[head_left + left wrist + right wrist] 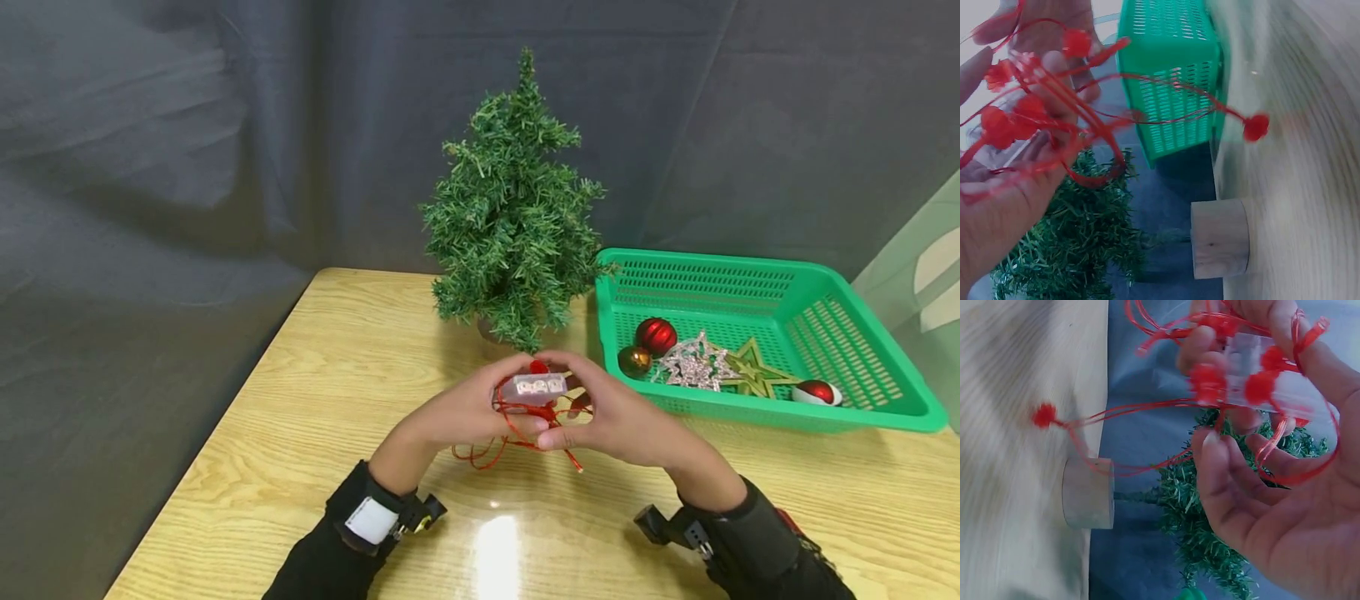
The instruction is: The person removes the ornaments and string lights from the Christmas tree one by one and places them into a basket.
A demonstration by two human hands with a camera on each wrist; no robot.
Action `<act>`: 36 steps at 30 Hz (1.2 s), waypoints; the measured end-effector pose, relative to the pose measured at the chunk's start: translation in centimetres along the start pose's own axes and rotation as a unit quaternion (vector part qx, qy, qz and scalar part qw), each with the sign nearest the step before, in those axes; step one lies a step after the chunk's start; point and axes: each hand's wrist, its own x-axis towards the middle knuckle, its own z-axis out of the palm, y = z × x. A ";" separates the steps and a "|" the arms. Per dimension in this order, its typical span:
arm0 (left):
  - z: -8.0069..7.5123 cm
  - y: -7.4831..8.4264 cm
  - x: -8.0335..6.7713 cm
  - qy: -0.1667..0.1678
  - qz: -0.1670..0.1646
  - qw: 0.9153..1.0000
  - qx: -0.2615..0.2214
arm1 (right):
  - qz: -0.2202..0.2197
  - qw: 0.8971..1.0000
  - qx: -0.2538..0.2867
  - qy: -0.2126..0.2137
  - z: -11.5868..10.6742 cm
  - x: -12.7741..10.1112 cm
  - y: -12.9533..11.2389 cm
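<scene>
I see my left hand (457, 412) and right hand (607, 417) pinching the clear battery box (534, 388) between them, its red light string (517, 437) dangling onto the wooden table (300, 400), near the small tree (513, 217), dark curtain (187, 125) beyond.

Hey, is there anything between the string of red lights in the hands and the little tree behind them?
Nothing visible. Both hands hold the clear box and its red lights just in front of the tree, with only bare table between. The green basket sits off to the right, clear of that path.
</scene>
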 end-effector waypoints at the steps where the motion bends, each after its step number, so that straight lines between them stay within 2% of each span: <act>1: -0.1 0.1 -0.1 0.000 0.011 1.000 -0.021 | -0.005 1.000 0.009 -0.005 0.0 0.0 0.1; 4: -0.3 0.4 -0.4 0.000 0.042 0.995 -0.093 | -0.018 0.997 0.069 -0.039 -0.1 0.0 0.6; 8: -0.4 0.9 -0.5 0.010 0.080 0.985 -0.153 | -0.020 0.984 0.151 -0.095 0.2 0.2 1.7; 10: -0.3 1.2 -0.5 0.028 0.102 0.980 -0.166 | -0.023 0.978 0.171 -0.117 1.0 0.6 2.2; 13: -0.1 1.5 -0.4 0.076 0.137 0.971 -0.179 | -0.017 0.971 0.191 -0.145 2.7 1.1 2.6; 15: 0.2 1.6 -0.3 0.121 0.155 0.968 -0.157 | -0.016 0.961 0.222 -0.165 3.9 1.5 2.6; 18: 0.7 1.8 -0.2 0.199 0.147 0.965 -0.085 | 0.002 0.953 0.257 -0.158 4.8 1.5 1.9; 20: 1.0 2.0 -0.1 0.241 0.129 0.962 -0.019 | 0.004 0.959 0.251 -0.131 4.9 1.3 1.0; 22: 1.2 2.1 0.0 0.261 0.109 0.959 0.023 | 0.015 0.975 0.201 -0.096 4.5 0.9 -0.1; 24: 1.3 2.1 0.0 0.266 0.094 0.958 0.049 | 0.032 0.991 0.115 -0.054 3.9 0.3 -1.1; 25: 1.4 2.2 0.0 0.264 0.086 0.959 0.060 | 0.042 0.996 0.066 -0.033 3.5 0.0 -1.6; 26: 1.4 2.1 0.0 0.263 0.079 0.959 0.073 | 0.048 0.999 0.017 -0.014 3.1 -0.3 -2.0; 28: 1.5 2.0 -0.1 0.262 0.063 0.957 0.108 | 0.041 0.999 -0.031 0.016 2.5 -0.8 -2.6; 30: 1.5 1.9 -0.1 0.255 0.054 0.952 0.158 | 0.006 0.999 -0.032 0.042 2.0 -1.0 -2.8; 32: 1.5 1.8 -0.1 0.239 0.058 0.951 0.186 | -0.035 0.998 0.014 0.040 1.7 -1.1 -2.8; 34: 1.5 1.7 -0.1 0.211 0.065 0.959 0.179 | -0.052 0.996 0.071 0.025 1.6 -0.9 -2.8; 36: 1.5 1.7 -0.3 0.180 0.081 0.969 0.149 | -0.053 0.993 0.110 0.006 1.5 -1.0 -2.7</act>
